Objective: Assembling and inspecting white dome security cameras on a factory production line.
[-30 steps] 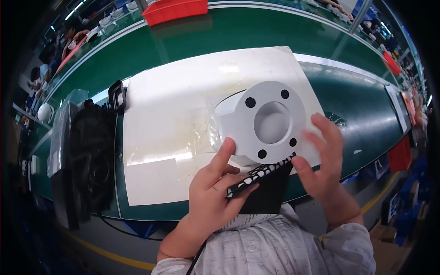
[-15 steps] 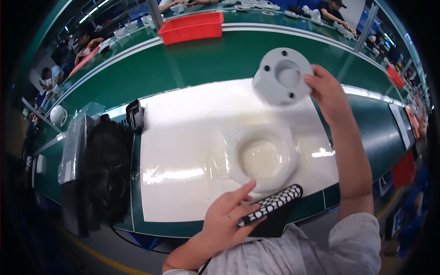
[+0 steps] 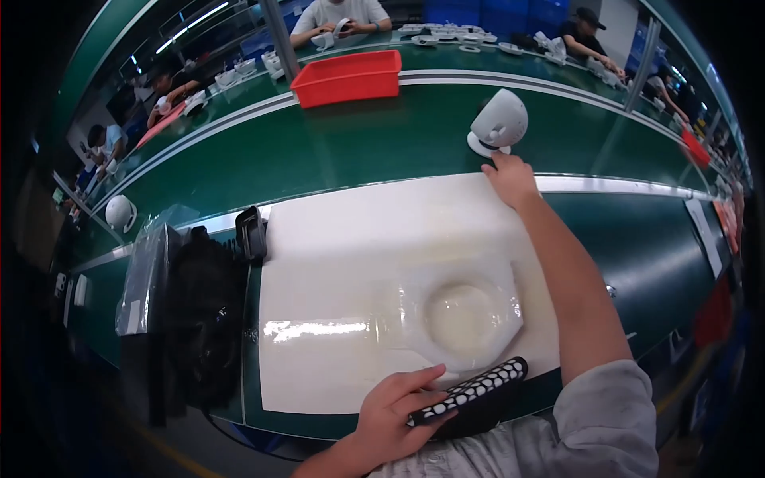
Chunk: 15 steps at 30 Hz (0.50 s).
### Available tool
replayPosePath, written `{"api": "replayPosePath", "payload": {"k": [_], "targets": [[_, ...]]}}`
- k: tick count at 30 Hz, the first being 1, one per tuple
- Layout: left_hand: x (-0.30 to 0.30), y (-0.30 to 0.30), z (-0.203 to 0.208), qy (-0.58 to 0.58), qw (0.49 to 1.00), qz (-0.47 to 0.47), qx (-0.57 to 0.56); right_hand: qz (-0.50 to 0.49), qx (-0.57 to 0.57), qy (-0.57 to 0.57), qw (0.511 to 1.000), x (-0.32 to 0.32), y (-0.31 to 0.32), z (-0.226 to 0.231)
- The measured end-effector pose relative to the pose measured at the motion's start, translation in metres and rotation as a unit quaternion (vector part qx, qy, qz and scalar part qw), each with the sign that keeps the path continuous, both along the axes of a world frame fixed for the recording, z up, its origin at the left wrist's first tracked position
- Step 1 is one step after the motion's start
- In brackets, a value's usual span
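At the far side, a white rounded device [image 3: 502,119] stands on its round base on the green surface, looking like a small camera with a ball-shaped head. My right hand [image 3: 511,179] is stretched out to it, its fingertips closed at the near edge of the base. Close to my body, my left hand [image 3: 398,410] has its fingers over a black bar with white oval spots [image 3: 470,392], index finger extended. Just beyond the bar lies a translucent white ring-shaped holder [image 3: 414,311] with a round hollow, on the white sheet [image 3: 335,255].
Left of the sheet are a small black tray [image 3: 253,233], a black bundle [image 3: 205,311] and a clear plastic bag [image 3: 147,279]. A red bin [image 3: 347,78] stands at the back. Another white device [image 3: 119,213] sits far left. Several people work across the line.
My right hand has carried the white device away from me and turned it upright; its grey underside with black dots no longer shows. My left hand stays at the spotted bar. The view has shifted.
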<state>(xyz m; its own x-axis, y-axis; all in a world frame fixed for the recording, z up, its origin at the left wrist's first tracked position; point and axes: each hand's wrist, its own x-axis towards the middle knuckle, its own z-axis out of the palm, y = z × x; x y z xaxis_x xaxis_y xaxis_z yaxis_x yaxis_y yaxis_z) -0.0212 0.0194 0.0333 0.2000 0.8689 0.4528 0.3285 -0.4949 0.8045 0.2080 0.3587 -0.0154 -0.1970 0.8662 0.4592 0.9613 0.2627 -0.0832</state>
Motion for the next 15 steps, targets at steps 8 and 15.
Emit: {"api": "replayPosePath", "payload": {"k": [8, 15], "targets": [[0.007, -0.004, -0.008, 0.004, 0.999, 0.028, -0.028, 0.301, -0.005, 0.128, 0.945, -0.006, -0.11, -0.009], [0.016, -0.007, -0.002, -0.002, 0.997, 0.071, -0.034, 0.278, -0.123, 0.128, 0.944, -0.005, -0.113, 0.011]]}}
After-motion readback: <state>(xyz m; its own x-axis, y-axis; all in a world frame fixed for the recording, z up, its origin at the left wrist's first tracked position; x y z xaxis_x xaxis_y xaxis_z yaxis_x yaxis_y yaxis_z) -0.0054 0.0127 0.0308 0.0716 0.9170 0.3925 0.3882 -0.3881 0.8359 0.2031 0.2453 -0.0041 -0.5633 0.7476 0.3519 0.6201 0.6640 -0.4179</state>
